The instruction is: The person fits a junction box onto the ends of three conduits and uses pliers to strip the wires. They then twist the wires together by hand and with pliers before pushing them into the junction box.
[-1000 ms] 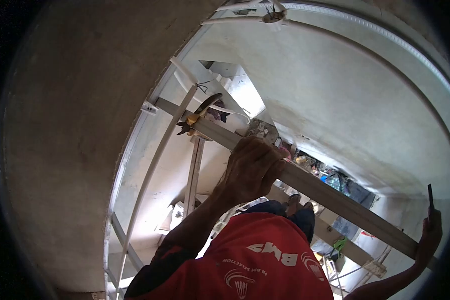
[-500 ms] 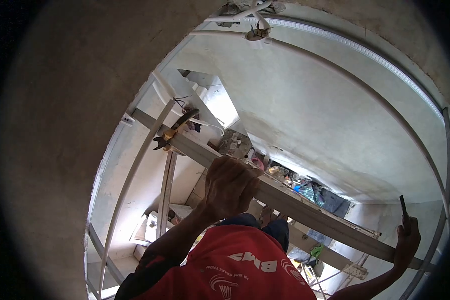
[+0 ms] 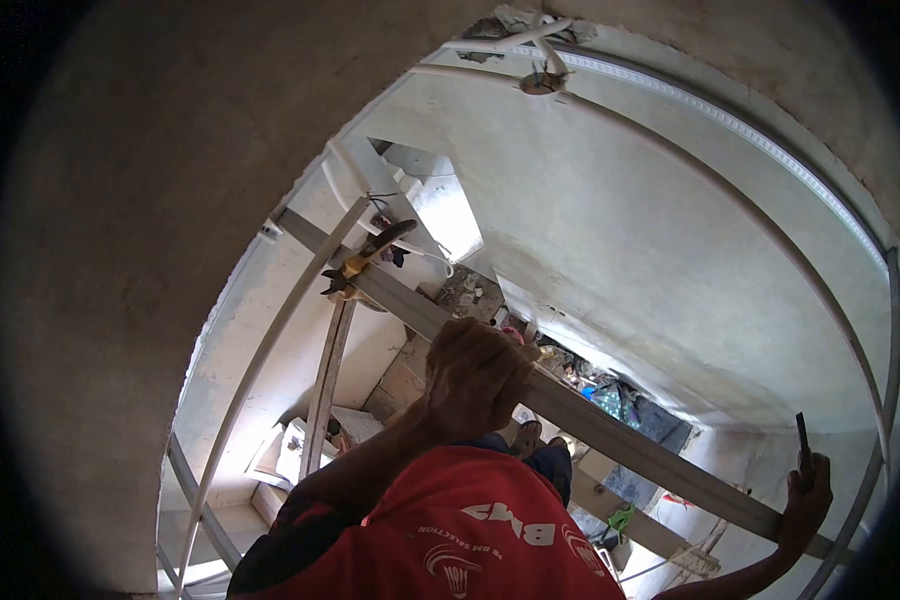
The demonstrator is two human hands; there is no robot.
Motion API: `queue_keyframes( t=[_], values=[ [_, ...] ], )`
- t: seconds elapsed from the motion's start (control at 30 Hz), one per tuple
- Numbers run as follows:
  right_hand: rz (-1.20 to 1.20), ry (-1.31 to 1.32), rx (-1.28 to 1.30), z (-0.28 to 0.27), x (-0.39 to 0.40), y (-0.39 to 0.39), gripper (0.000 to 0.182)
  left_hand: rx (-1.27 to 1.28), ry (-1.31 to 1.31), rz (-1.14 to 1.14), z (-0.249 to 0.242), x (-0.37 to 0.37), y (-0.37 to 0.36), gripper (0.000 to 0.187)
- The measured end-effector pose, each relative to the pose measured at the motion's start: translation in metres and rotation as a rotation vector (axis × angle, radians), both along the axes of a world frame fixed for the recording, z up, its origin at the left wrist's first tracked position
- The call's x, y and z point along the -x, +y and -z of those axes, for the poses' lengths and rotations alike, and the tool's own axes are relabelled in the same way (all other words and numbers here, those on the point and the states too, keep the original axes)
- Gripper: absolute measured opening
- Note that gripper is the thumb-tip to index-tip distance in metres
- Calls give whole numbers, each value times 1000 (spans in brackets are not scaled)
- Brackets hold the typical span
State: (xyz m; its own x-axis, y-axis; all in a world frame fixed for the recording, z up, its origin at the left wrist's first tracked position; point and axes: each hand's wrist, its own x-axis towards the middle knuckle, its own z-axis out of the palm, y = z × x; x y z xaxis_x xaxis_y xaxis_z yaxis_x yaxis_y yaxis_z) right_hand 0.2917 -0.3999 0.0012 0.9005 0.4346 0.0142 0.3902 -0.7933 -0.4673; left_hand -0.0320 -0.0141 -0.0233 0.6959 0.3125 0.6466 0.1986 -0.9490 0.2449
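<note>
My left hand [image 3: 480,375] is closed around a long grey metal bar [image 3: 610,430] that runs diagonally across the view. At the bar's right end my right hand [image 3: 808,492] grips a thin dark flat tool [image 3: 802,438] that points upward; its exact kind does not show. Farther along the bar, up and left of my left hand, rests a plier-like hand tool [image 3: 360,262] with a dark curved handle and yellowish parts.
White conduit [image 3: 710,160] runs to a round junction box [image 3: 544,83] with wires sticking out. A thinner pole [image 3: 260,355] crosses the bar at left. A wooden plank [image 3: 645,520] and cluttered floor lie far below. A rough ceiling edge [image 3: 210,320] borders the left.
The view has shifted slightly, so the junction box and pliers-like tool sit farther right. My left hand still grips the bar; my right hand and its tool appear slightly lower.
</note>
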Motion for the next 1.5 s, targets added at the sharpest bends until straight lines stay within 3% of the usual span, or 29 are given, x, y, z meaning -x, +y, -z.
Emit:
queue_keyframes(
  t=[0.1,0.17,0.23,0.73,1.0,1.1,1.5],
  values=[
    [-17,-117,-50,12,-8,-7,40,-14,-26,-10,4,0,1,13],
    [47,16,-42,8,-7,-7,39,-16,-51,-12,5,0,1,14],
    [-35,-68,-102,14,-9,-10,39,-19,-68,-9,6,1,1,14],
    [11,-66,-3,4,-3,-5,39,-27,-111,8,7,0,5,11],
    [-7,-119,-107,16,-6,-11,48,-53,-81,17,7,0,6,10],
    [82,0,-12,-9,9,10,43,-56,-92,21,5,-1,6,9],
    [67,-37,-48,-1,4,1,44,-54,-88,16,5,-1,4,11]
  ],
)
